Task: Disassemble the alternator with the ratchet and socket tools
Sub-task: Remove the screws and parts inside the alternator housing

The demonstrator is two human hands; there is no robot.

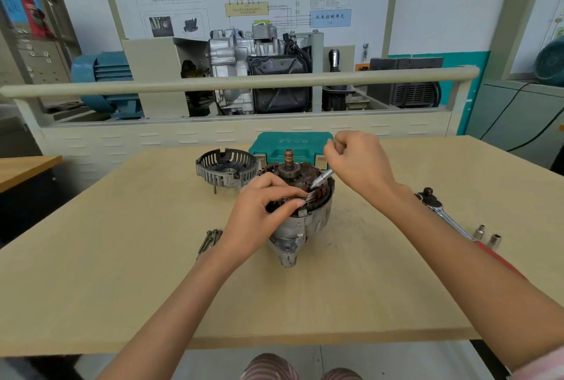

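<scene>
Keep L hand [259, 211] gripping the alternator [300, 211] rim steady; R hand [358, 162], grip closed round the metal tool [320, 179], pry gently, avoid windings.

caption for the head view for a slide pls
Left hand steadies the opened alternator while the right hand works a metal tool into its windings; ratchet lies aside.

Both bare forearms reach forward, converging toward the middle. The left hand [259, 211] lies palm down, fingers curled in a grip with the thumb pinching. The right hand [360, 162] is raised higher, wrist bent, fingers closed in a fist-like hold.
</scene>
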